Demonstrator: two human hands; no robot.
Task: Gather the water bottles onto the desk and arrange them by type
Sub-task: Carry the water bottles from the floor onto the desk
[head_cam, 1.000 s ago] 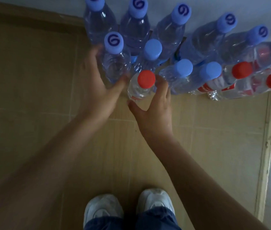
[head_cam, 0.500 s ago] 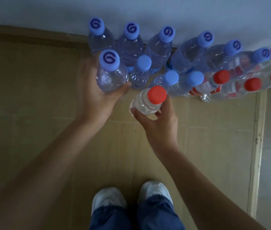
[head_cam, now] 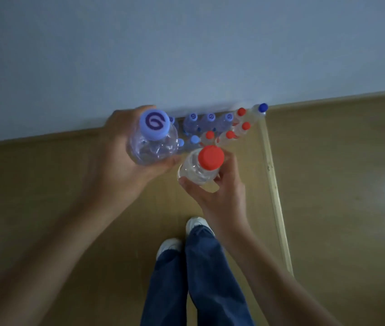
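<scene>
Bottles in both hands, lifted well above the floor cluster. Carrying 2 at once toward the desk (desk not in view, so direction unclear).

Gripping the blue-cap bottle [head_cam: 153, 142] w/ left hand [head_cam: 118, 161]: fingers and thumb wrapping round the body just under the shoulder, cap pointing up at the camera. Gripping the red-cap bottle [head_cam: 202, 168] w/ right hand [head_cam: 219, 191]: thumb on the near side, fingers curling round the far side, also held upright. Sitting close together, nearly touching, the 2 bottles, but whether they touch can't be told.

Doing this step well, as a judgement: keeping both upright and gripped on the body, not the cap, since thin clear plastic probably flexes under a squeeze. Holding firm but not crushing. Setting each down w/ its own type on the desk, 1 group for blue caps, 1 for red.

Remaining on the floor [head_cam: 69, 184] against the wall [head_cam: 186, 55]: a cluster of blue-cap bottles [head_cam: 208, 123] and, just beside to the right, red-cap bottles [head_cam: 236, 128]. Plenty of trips left, approx.

Reaching forward and down, both forearms bare, wrists angling inward so the hands meet near centre. Standing below, legs in blue trousers [head_cam: 193, 278] w/ white shoes [head_cam: 170, 245].
</scene>
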